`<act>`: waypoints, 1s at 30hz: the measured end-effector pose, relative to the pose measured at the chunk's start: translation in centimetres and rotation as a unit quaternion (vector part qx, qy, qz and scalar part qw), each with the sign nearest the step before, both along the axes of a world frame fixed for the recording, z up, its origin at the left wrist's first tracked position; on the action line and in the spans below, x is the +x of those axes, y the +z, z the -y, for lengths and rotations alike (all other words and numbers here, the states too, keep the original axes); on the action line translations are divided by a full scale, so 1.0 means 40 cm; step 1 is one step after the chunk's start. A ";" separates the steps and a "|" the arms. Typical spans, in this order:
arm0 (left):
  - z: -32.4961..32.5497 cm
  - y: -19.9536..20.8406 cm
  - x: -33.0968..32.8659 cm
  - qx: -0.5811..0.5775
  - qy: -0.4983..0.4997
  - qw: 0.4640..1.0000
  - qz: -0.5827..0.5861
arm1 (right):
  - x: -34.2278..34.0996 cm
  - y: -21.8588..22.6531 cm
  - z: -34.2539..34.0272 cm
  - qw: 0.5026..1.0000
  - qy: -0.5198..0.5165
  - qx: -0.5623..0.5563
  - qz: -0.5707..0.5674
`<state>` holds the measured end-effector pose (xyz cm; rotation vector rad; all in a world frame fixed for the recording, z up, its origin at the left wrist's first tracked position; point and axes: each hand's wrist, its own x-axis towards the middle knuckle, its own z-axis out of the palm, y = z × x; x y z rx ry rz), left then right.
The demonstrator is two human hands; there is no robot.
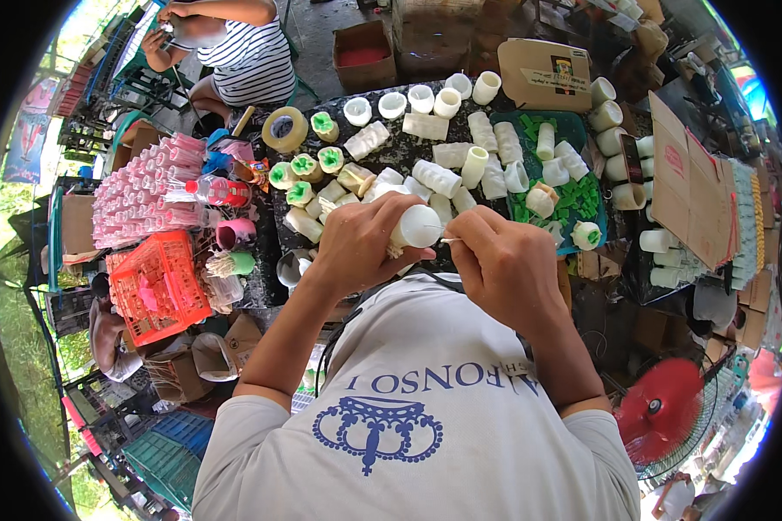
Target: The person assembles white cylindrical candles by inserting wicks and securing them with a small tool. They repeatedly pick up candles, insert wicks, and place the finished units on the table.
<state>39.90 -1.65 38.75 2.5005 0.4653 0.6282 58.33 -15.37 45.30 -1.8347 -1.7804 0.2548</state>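
In front of my chest, my left hand (365,241) is closed round a white pillar candle (417,227), its round flat end facing up toward me. Beside it, my right hand (506,260) is closed in a pinch on a thin white wick (446,240) close to the candle's edge. Whether the wick joins this candle I cannot tell. Past my hands, several white carved candles (437,178) lie and stand on the dark table. Candles with green tops (304,165) stand beyond my left hand.
Right of the candles lies a teal tray (518,201) with green chips (579,198). A tape roll (285,129), a red-labelled bottle (219,192), pink cylinders (148,187) and an orange basket (158,286) are left. Cardboard (691,187) and a red fan (660,408) are right. A person in stripes (248,61) sits beyond.
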 end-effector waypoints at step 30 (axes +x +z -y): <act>0.016 -0.008 0.009 0.026 -0.051 0.998 -0.020 | 0.016 -0.031 -0.009 0.998 0.047 -0.037 0.031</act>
